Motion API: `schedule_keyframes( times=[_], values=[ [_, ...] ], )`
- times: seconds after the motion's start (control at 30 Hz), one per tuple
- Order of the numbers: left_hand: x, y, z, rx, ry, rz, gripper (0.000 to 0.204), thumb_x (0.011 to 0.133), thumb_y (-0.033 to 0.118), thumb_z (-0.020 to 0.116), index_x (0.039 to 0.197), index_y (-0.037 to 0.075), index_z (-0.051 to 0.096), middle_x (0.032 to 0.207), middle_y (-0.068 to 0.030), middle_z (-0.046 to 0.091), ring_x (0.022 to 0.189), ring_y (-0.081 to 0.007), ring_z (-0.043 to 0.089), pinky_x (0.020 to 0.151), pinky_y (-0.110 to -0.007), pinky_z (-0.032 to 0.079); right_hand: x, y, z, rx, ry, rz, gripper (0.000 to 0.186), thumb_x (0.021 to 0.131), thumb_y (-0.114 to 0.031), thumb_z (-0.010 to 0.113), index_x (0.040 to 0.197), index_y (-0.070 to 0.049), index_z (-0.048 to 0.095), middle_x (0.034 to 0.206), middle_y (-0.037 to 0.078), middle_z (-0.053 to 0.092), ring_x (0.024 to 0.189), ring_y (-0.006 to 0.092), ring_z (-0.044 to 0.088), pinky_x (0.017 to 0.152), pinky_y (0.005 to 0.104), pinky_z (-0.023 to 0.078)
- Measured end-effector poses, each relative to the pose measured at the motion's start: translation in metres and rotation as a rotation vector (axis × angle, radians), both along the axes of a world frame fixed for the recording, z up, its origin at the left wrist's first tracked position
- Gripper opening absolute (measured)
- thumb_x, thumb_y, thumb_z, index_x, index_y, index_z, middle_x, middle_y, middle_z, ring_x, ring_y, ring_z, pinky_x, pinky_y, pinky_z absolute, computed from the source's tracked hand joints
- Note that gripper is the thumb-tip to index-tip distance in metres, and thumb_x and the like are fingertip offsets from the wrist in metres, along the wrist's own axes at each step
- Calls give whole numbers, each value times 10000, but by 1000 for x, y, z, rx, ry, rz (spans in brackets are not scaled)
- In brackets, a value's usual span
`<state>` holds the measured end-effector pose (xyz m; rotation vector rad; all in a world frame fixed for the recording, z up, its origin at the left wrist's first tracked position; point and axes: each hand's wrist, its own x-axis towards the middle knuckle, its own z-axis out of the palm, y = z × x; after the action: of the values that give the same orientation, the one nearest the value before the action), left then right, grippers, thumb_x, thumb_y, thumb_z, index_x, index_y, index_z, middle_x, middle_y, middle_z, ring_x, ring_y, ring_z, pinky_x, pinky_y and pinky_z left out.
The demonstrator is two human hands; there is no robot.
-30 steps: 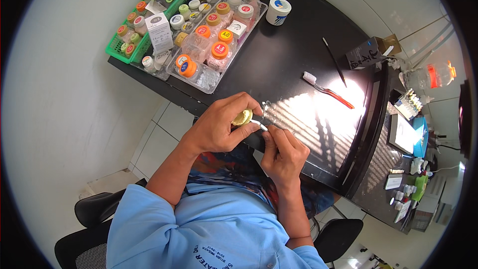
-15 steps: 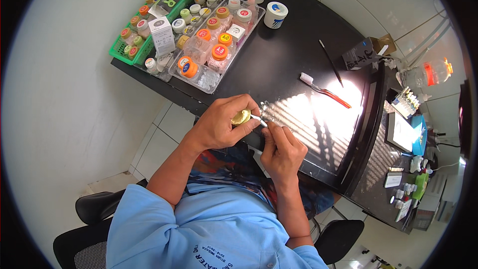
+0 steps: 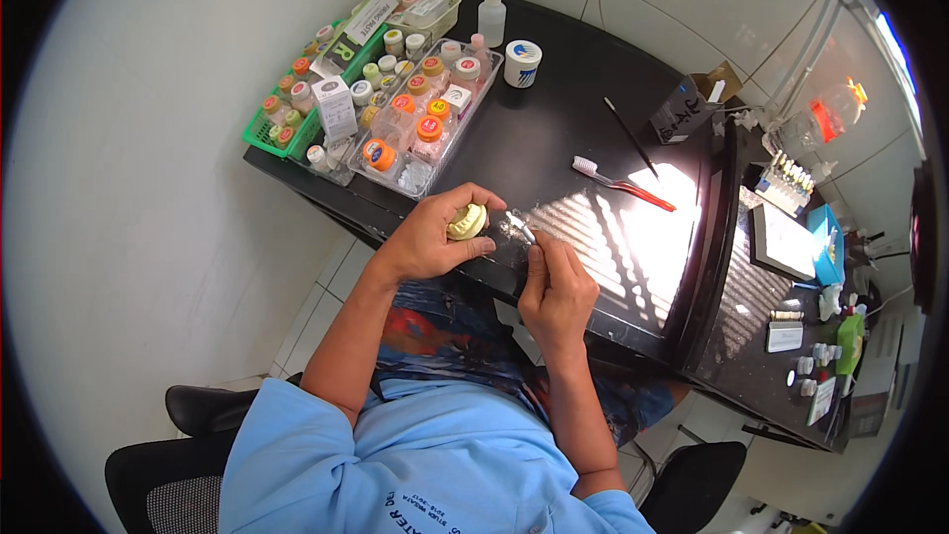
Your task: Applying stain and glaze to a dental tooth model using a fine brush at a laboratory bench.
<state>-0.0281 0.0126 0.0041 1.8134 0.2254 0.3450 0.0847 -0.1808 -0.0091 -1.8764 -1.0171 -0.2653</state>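
Note:
My left hand [image 3: 423, 237] is curled around a pale yellow dental cast [image 3: 466, 222], with a row of teeth showing along its side. Thumb and forefinger reach past the cast toward the right. Just right of it, my right hand [image 3: 560, 289] pinches a short, slim whitish tool [image 3: 520, 228] whose tip points up and left, apart from the cast. The tool's exact kind is too small to make out. Both hands are above the near edge of the black table [image 3: 534, 129].
A red-handled toothbrush [image 3: 625, 185] and a thin dark stick [image 3: 631, 136] lie on the sunlit right side. A clear tray [image 3: 397, 183] of jars, a green basket [image 3: 259, 135], a white tub [image 3: 523, 64] and a squeeze bottle [image 3: 491, 20] stand farther back.
The tool, which was against the cast, has drawn away from it to the right. My left hand has turned the cast so that its teeth show more. The view has shifted slightly.

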Motion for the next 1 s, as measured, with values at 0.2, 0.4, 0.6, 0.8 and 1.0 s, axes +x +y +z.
schedule_keyframes(
  times=[0.2, 0.4, 0.6, 0.8, 1.0],
  values=[
    [-4, 1, 3, -57, 9, -24, 477, 974, 66, 806, 1434, 34, 684, 1107, -3, 717, 1006, -77, 660, 915, -266, 552, -2, -2, 2, -34, -29, -11, 128, 1034, -119, 721, 1142, -99, 786, 817, 95, 699, 642, 316, 697, 584, 423, 524],
    [-2, 1, 5, -75, -1, -50, 486, 995, 85, 776, 1470, 37, 679, 1188, -36, 763, 1010, -74, 665, 937, -266, 549, -3, -2, 2, -25, -24, -29, 90, 1034, -136, 722, 1101, -100, 769, 827, 89, 705, 673, 333, 709, 598, 444, 530],
    [-2, 4, -1, -74, -53, -56, 511, 990, 75, 778, 1489, 37, 670, 1214, -42, 756, 1061, -82, 658, 966, -260, 541, -1, -1, -2, -46, -68, -20, 98, 1032, -149, 726, 1111, -107, 767, 843, 87, 705, 690, 340, 718, 612, 449, 542],
    [-3, 1, 4, -74, 18, -17, 594, 957, 34, 808, 1526, 41, 638, 1246, -25, 709, 1121, -95, 640, 1018, -268, 530, -1, -2, -1, -40, -36, -12, 117, 1026, -149, 734, 1129, -105, 771, 833, 86, 695, 683, 336, 715, 617, 449, 546],
    [-1, 5, 4, -64, 11, -52, 657, 938, 10, 793, 1564, 54, 599, 1263, -24, 667, 1152, -94, 615, 1025, -264, 515, 0, -2, 1, -16, -4, -9, 114, 1022, -132, 738, 1125, -96, 771, 822, 89, 686, 672, 330, 706, 608, 444, 537]
  ],
)
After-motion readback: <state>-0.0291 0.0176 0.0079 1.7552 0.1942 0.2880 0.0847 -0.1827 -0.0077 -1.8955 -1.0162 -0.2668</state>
